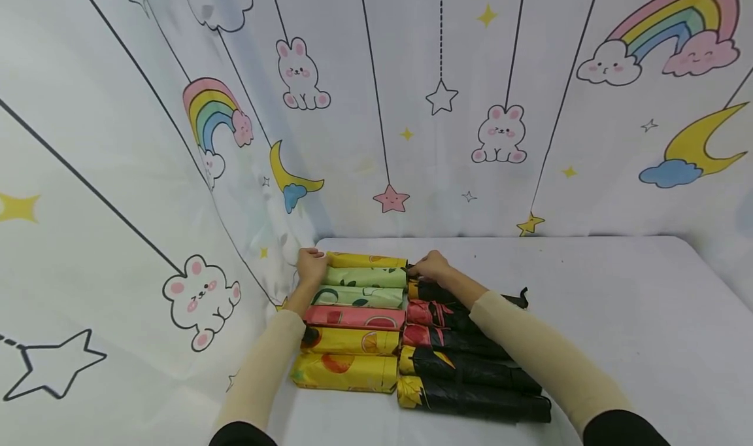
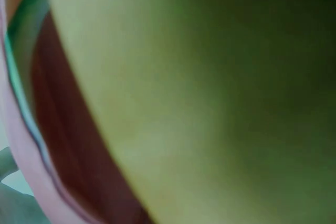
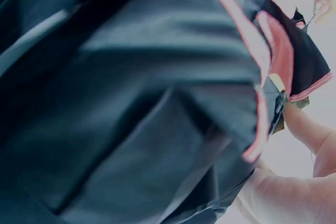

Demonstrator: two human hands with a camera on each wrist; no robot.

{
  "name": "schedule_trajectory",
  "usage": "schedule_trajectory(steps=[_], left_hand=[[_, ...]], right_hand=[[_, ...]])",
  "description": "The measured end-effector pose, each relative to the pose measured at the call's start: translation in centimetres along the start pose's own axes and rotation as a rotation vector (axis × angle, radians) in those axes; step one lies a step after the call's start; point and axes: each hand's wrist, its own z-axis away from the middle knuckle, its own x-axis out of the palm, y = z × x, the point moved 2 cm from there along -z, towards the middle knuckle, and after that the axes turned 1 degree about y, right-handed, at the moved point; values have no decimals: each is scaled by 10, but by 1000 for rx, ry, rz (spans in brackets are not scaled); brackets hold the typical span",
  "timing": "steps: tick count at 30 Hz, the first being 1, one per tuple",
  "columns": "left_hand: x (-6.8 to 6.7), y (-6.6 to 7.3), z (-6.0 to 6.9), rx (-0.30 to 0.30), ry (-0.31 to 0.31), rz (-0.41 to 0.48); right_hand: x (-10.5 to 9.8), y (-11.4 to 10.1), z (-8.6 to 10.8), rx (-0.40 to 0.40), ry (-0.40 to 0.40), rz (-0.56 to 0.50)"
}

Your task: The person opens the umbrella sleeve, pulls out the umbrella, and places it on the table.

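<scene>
Two columns of rolled-up bundles lie side by side, patterned on the left and mostly black on the right. My left hand [image 1: 312,265] is at the outer end of the rearmost yellow roll [image 1: 365,260]; its finger grip is too small to make out. Beside it lie a leafy green roll [image 1: 365,277] and a paler one [image 1: 361,297]. At the back of the right column, my right hand [image 1: 434,267] pinches the inner end of a black roll, mostly hidden beneath it. The right wrist view has the thumb and fingers [image 3: 302,129] at a dark end, behind black pink-trimmed material [image 3: 157,61].
Nearer me are a pink watermelon roll [image 1: 355,316], yellow rolls [image 1: 347,373] and black rolls with red or yellow ends [image 1: 482,397]. They lie on a white tabletop [image 1: 635,328]. A printed curtain [image 1: 353,106] rises behind and on the left.
</scene>
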Motion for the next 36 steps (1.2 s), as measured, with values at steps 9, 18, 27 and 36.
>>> schedule_trajectory(steps=[9, 18, 27, 36], left_hand=[[-4, -7, -5, -105, 73, 87], [-5, -12, -6, -153, 140, 134], [-9, -15, -12, -184, 120, 209], [-10, -13, -11, -208, 142, 200]], right_hand=[[-1, -1, -3, 34, 28, -205], [-1, -2, -3, 56, -63, -466], [-2, -8, -5, 78, -36, -668], [-2, -10, 2, 81, -2, -682]])
